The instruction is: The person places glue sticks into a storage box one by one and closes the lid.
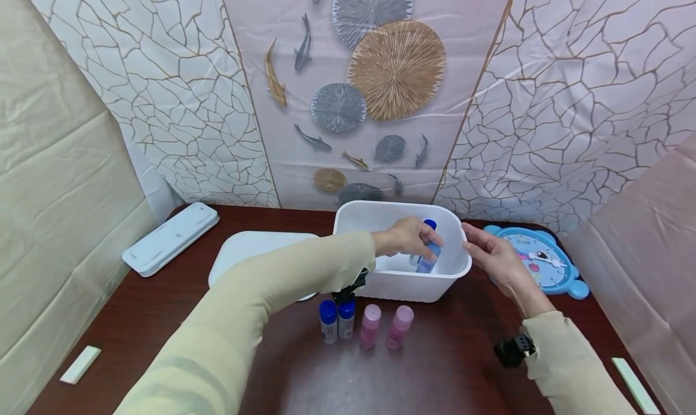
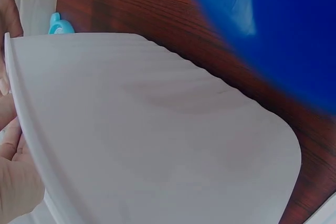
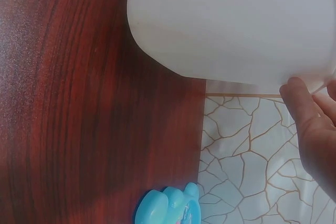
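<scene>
Reaching into a white plastic box point(image 1: 402, 287), my left hand point(image 1: 405, 237) holds a small bottle point(image 1: 426, 264) by its upper part, the fingers covering its top. A second bottle with a blue cap point(image 1: 430, 224) stands right behind it, partly hidden by the fingers. In the left wrist view the box wall hides most of my left hand point(image 2: 18, 187). At the box's right end my right hand point(image 1: 497, 261) holds the rim, the thumb at its edge. In the right wrist view its fingertips point(image 3: 295, 85) press the outer wall.
In front of the box stand two blue-capped bottles point(image 1: 328, 321) and two pink bottles point(image 1: 399, 327). A white lid point(image 1: 239, 252) lies left, partly under my left arm. A pale blue case point(image 1: 171, 238) lies far left. A blue cartoon clock point(image 1: 544, 261) sits beside my right hand.
</scene>
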`<action>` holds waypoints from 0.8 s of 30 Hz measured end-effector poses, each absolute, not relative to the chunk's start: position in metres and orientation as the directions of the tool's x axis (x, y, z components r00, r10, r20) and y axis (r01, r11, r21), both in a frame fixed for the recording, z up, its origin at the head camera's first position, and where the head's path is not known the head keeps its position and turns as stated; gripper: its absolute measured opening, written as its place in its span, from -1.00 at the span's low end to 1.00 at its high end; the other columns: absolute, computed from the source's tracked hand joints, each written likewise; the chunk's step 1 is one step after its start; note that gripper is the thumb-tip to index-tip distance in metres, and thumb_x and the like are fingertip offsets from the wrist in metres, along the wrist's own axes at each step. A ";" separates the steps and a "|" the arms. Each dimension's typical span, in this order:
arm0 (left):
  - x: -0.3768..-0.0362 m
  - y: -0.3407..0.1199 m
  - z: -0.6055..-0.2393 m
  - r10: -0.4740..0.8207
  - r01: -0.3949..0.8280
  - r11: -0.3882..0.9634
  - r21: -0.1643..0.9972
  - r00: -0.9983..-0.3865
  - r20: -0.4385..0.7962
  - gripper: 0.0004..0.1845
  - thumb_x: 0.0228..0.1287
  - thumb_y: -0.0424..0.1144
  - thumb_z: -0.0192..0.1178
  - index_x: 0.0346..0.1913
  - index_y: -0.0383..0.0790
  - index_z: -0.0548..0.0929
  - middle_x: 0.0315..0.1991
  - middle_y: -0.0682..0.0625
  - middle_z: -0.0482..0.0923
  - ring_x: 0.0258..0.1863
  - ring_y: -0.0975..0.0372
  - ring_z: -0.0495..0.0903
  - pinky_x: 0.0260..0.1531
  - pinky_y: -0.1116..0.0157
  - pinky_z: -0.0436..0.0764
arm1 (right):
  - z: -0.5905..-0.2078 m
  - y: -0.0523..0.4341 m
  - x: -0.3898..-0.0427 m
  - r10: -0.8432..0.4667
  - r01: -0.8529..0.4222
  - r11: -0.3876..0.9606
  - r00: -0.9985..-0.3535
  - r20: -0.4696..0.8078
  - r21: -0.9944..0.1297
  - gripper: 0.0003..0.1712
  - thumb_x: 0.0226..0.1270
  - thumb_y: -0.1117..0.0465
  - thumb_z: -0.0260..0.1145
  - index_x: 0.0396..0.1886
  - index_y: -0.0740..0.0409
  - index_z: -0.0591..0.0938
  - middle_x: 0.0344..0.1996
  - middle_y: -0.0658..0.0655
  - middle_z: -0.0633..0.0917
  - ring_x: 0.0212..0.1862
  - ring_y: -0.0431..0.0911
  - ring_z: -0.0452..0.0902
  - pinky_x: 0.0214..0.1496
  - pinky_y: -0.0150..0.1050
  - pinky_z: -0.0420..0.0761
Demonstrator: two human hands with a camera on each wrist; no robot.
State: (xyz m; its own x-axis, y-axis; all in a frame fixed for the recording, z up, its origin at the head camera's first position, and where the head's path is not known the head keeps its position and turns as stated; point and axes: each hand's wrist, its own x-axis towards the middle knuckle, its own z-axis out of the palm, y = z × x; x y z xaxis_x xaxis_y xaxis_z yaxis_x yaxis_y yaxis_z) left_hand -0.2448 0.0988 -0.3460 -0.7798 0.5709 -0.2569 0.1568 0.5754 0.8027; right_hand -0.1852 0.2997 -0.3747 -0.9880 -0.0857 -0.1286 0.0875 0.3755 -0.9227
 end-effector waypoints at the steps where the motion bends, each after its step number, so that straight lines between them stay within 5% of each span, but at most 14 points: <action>1: -0.244 0.099 -0.346 0.572 0.157 0.575 0.803 -0.779 -0.257 -0.71 0.01 -0.34 0.42 -0.14 -0.15 0.73 -0.09 0.02 0.69 -0.10 0.30 0.60 -0.12 0.46 0.57 | -0.375 0.299 -0.185 -0.085 0.090 0.378 -0.988 -0.132 -0.921 -0.32 0.48 0.10 0.03 0.48 0.13 0.04 0.42 0.30 0.15 0.36 0.18 0.19 0.13 -0.34 0.45; 15: -0.243 0.088 -0.333 0.620 0.180 0.561 0.808 -0.738 -0.266 -0.55 0.08 -0.36 0.36 0.10 -0.20 0.60 0.11 -0.01 0.58 0.13 0.24 0.52 -0.05 0.48 0.54 | -0.377 0.297 -0.185 -0.081 0.103 0.386 -0.986 -0.145 -0.917 -0.31 0.47 0.08 0.04 0.48 0.12 0.04 0.42 0.29 0.16 0.35 0.20 0.20 0.13 -0.29 0.44; 24: -0.235 0.047 -0.296 0.739 0.144 0.352 0.925 -0.649 -0.180 -0.57 0.19 -0.33 0.28 0.14 -0.29 0.55 0.13 -0.12 0.55 0.08 0.26 0.54 -0.10 0.47 0.58 | -0.373 0.298 -0.185 -0.077 0.090 0.407 -0.988 -0.132 -0.909 -0.31 0.47 0.08 0.03 0.48 0.12 0.04 0.42 0.30 0.15 0.35 0.19 0.20 0.11 -0.33 0.45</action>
